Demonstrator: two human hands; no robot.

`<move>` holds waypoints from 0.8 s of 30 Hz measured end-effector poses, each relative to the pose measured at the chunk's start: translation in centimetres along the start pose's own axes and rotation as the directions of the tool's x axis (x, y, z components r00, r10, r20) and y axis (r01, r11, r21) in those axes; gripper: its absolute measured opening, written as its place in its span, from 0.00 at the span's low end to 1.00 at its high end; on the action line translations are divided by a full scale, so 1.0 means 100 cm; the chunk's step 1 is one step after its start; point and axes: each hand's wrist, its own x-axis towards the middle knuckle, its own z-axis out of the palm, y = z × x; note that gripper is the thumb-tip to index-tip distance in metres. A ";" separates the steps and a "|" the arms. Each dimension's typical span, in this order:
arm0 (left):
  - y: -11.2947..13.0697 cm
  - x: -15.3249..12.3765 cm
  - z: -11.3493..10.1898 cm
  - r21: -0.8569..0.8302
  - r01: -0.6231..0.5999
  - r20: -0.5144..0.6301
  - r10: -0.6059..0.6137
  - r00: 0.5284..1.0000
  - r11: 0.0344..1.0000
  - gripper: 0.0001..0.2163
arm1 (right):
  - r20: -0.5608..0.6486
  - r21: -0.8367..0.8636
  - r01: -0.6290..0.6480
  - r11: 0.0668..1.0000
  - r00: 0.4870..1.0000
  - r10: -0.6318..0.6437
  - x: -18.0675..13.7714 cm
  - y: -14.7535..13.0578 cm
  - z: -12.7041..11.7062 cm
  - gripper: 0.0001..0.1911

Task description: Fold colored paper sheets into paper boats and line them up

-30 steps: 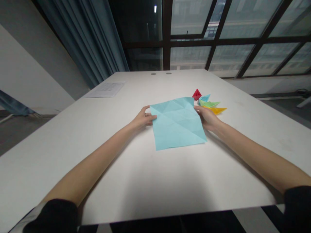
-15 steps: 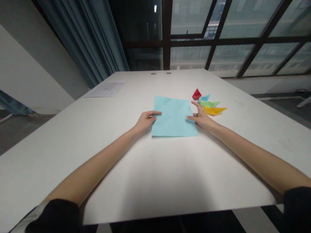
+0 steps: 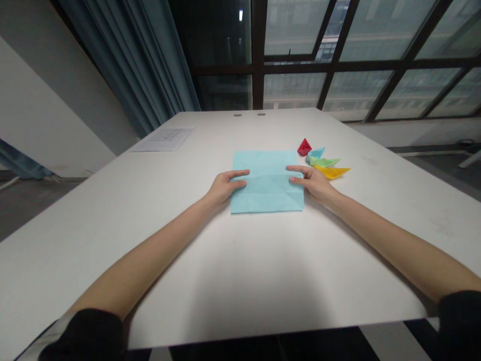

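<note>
A square sheet of light-blue paper lies flat on the white table, with a crease running across it and a slanting one at the lower right. My left hand rests over its left edge, thumb and forefinger stretched out and apart on top of the sheet. From the right side, my right hand lies over the opposite edge, its fingers likewise extended on the paper. The other fingers of both hands are partly hidden. Just beyond my right hand sits a yellow folded paper boat.
Behind the yellow boat stand a green paper boat, a blue one and a red one. A printed sheet lies at the table's far left. The white table reaches toward the windows.
The blue sheet has shifted slightly left and lies squarer, with creases showing more clearly. My right hand's raised forefinger has come down onto the paper, while my left hand has barely moved.
</note>
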 end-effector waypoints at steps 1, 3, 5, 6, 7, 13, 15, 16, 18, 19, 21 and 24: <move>0.001 -0.001 0.001 -0.029 0.013 -0.007 -0.013 1.000 1.000 0.24 | 0.003 0.042 -0.013 0.999 1.000 0.013 -0.001 -0.001 0.001 0.25; 0.004 -0.002 0.004 -0.090 0.041 -0.017 -0.042 0.999 0.995 0.24 | 0.016 0.122 -0.039 0.992 0.999 0.038 -0.003 -0.004 0.005 0.24; 0.006 -0.004 0.007 -0.153 0.054 -0.014 -0.057 0.998 0.987 0.24 | 0.037 0.180 -0.065 0.982 0.998 0.059 -0.005 -0.007 0.009 0.24; 0.007 -0.005 0.009 -0.180 0.057 -0.010 -0.060 0.998 0.982 0.24 | 0.049 0.197 -0.079 0.977 0.996 0.070 -0.006 -0.008 0.011 0.23; 0.008 -0.006 0.010 -0.202 0.062 0.000 -0.063 0.998 0.977 0.24 | 0.059 0.209 -0.091 0.974 0.995 0.081 -0.007 -0.008 0.012 0.23; 0.010 -0.010 0.020 -0.228 0.088 0.064 -0.075 0.995 0.970 0.22 | 0.080 0.158 -0.049 0.986 0.996 0.037 -0.008 -0.004 0.020 0.21; 0.009 -0.010 0.023 -0.198 0.059 0.051 -0.050 0.997 0.978 0.21 | 0.032 0.029 0.044 0.999 0.998 -0.045 -0.008 -0.002 0.020 0.20; 0.008 -0.010 0.024 -0.174 0.035 0.041 -0.028 0.999 0.984 0.21 | -0.005 -0.062 0.100 0.993 0.995 -0.100 -0.007 -0.002 0.020 0.19; 0.006 -0.010 0.026 -0.094 -0.035 0.019 0.037 0.999 0.995 0.19 | -0.069 -0.258 0.189 0.948 0.975 -0.213 -0.008 -0.004 0.019 0.16; 0.005 -0.010 0.027 -0.029 -0.087 -0.002 0.087 0.996 0.996 0.18 | -0.086 -0.341 0.217 0.915 0.962 -0.260 -0.009 -0.005 0.019 0.16; 0.006 -0.011 0.027 0.152 -0.193 -0.053 0.203 0.978 0.969 0.14 | -0.086 -0.435 0.258 0.863 0.942 -0.325 -0.010 -0.009 0.019 0.15; 0.011 -0.014 0.026 0.417 -0.336 -0.056 0.393 0.918 0.845 0.09 | -0.041 -0.397 0.316 0.862 0.932 -0.360 -0.012 -0.011 0.021 0.14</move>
